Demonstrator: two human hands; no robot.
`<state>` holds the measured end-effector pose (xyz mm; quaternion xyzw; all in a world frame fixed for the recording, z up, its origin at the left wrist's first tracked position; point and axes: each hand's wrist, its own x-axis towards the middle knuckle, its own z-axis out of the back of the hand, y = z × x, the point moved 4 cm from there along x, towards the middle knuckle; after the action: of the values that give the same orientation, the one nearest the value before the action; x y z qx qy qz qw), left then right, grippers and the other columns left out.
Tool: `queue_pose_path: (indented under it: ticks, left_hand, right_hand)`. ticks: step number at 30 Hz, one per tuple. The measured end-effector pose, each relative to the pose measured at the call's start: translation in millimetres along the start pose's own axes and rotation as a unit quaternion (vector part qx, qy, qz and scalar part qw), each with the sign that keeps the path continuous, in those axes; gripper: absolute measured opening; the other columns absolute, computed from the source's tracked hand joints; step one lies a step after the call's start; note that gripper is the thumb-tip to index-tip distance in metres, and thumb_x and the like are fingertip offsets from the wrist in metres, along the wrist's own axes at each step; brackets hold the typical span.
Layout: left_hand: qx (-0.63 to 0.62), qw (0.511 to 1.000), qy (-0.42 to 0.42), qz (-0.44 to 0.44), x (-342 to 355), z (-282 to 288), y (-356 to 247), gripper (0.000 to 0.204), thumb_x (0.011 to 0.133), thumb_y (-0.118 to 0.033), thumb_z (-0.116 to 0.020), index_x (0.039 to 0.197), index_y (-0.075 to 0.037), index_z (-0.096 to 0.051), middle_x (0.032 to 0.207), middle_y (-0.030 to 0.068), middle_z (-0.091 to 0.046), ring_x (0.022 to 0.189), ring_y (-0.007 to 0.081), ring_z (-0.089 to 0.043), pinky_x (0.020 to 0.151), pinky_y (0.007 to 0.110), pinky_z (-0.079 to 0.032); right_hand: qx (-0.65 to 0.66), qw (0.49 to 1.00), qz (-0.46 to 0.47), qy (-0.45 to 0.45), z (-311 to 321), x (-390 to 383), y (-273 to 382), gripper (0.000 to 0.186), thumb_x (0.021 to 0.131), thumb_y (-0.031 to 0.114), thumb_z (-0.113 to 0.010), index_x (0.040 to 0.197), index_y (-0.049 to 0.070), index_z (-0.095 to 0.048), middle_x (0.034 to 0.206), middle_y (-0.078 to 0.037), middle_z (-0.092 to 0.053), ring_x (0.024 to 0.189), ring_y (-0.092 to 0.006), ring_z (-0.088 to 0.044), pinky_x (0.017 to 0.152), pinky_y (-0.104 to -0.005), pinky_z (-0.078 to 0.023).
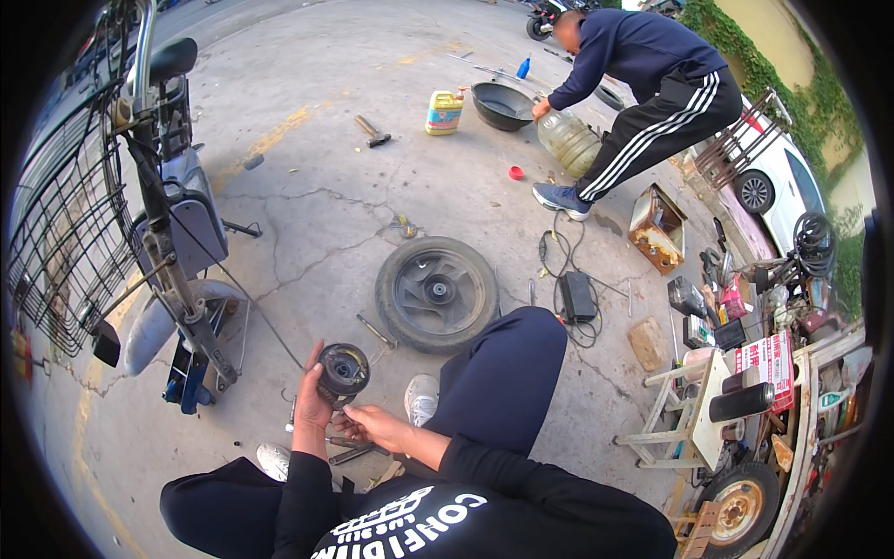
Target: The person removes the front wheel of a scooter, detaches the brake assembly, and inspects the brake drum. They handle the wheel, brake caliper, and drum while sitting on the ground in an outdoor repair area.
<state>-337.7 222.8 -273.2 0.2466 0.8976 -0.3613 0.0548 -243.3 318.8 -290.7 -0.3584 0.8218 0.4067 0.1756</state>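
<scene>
A person's left hand [314, 399] grips one round, dark metal drum-like part [345, 373] between the legs, fingers wrapped along its side; the right hand [384, 429] bunches its fingers at the part's lower edge, though whether they pinch anything cannot be told. Just beyond, one black-tyred wheel [438, 291] lies flat. Farther off are one wooden-handled hammer [375, 137], one yellow plastic jug [445, 113], one round black basin [494, 114] and one large, cloudy plastic bottle [570, 143], a bending co-worker's [643, 56] hand at its neck. Outdoors, the cracked grey concrete [307, 200] bears faded yellow markings. One two-wheeler with a black wire basket [70, 214] bounds the left; one cream stool [708, 424] stands right. Between them, concrete runs from wheel to hammer, leaving room to move.
</scene>
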Motion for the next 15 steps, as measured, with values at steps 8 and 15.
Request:
queue_pose_path:
  ticks: [8,15]
  left_hand:
    - [-0.02,1.0,0.0,-0.004,2.7,-4.6,1.8,0.063,0.089,-0.025,-0.055,0.146,-0.011,-0.03,0.127,0.0145,-0.056,0.112,0.0275,-0.059,0.094,0.044,-0.051]
    - [-0.006,1.0,0.012,-0.015,3.0,-9.1,4.3,0.064,0.089,-0.023,-0.054,0.147,-0.009,-0.029,0.127,0.0148,-0.055,0.114,0.0271,-0.058,0.095,0.042,-0.05]
  right_hand:
    - [-0.04,0.996,0.068,-0.049,8.7,4.7,0.2,0.033,0.095,0.036,-0.056,0.094,0.005,-0.068,0.086,0.002,-0.065,0.075,-0.0044,-0.05,0.066,-0.0205,-0.04]
    - [-0.099,0.978,0.139,-0.119,9.4,1.8,8.6,0.024,0.092,0.028,-0.063,0.098,0.004,-0.062,0.089,0.001,-0.061,0.077,-0.0063,-0.053,0.069,-0.0213,-0.042]
